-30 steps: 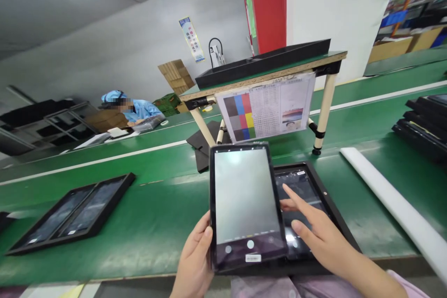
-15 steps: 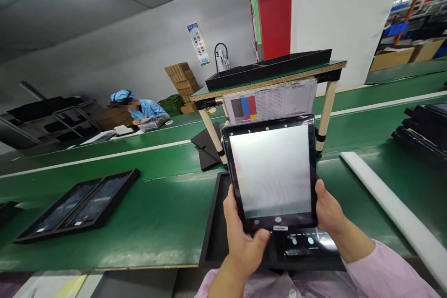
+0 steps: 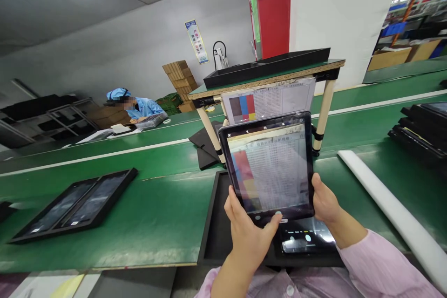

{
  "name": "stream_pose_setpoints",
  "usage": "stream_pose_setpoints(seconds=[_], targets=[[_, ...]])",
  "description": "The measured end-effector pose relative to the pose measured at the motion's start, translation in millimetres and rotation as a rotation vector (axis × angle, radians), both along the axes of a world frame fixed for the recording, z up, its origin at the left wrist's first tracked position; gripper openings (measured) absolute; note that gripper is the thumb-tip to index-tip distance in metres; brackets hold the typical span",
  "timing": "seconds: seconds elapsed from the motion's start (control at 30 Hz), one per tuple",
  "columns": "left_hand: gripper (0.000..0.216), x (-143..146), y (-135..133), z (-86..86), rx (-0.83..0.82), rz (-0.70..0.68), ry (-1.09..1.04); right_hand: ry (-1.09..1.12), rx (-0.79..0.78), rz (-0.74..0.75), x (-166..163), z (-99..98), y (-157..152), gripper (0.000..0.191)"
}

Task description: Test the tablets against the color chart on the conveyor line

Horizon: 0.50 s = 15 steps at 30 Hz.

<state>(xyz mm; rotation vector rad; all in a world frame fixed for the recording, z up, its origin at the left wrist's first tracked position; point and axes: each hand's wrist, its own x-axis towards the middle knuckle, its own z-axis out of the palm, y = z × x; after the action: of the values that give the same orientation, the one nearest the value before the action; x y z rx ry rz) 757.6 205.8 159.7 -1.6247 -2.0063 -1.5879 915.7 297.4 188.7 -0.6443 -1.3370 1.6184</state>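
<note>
Using our left hand [image 3: 246, 233] and right hand [image 3: 326, 201], we have a closed grip on the tablet [image 3: 274, 170], low and right of the frame's middle. Pressing too hard with our left thumb [image 3: 273, 222] could shake it, making its picture of the chart [image 3: 279, 99] behind blurry.

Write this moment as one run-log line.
left hand: holding tablet, thumb at lower edge | right hand: holding tablet's right edge | screen: image of chart | below: other tablet in tray

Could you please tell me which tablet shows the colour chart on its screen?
The tablet held by left hand and right hand; the others, in black trays, show no visible chart.
</note>
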Motion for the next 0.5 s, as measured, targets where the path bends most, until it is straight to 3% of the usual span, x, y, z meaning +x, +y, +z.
stream_pose_setpoints(seconds=[0.33,0.4,0.5], targets=[[0.127,-4,-3,-6.1,0.004,-0.078,-0.138,0.012,0.025,0.011,1,0.2,0,0.085],[0.115,-8,-4,-6.5,0.056,-0.204,-0.366,0.003,0.036,0.021,3,0.8,-1,0.086],[0.085,-19,-3,-5.0,0.086,-0.359,-0.936,-0.056,0.071,0.032,8,3.9,-6,0.084]])
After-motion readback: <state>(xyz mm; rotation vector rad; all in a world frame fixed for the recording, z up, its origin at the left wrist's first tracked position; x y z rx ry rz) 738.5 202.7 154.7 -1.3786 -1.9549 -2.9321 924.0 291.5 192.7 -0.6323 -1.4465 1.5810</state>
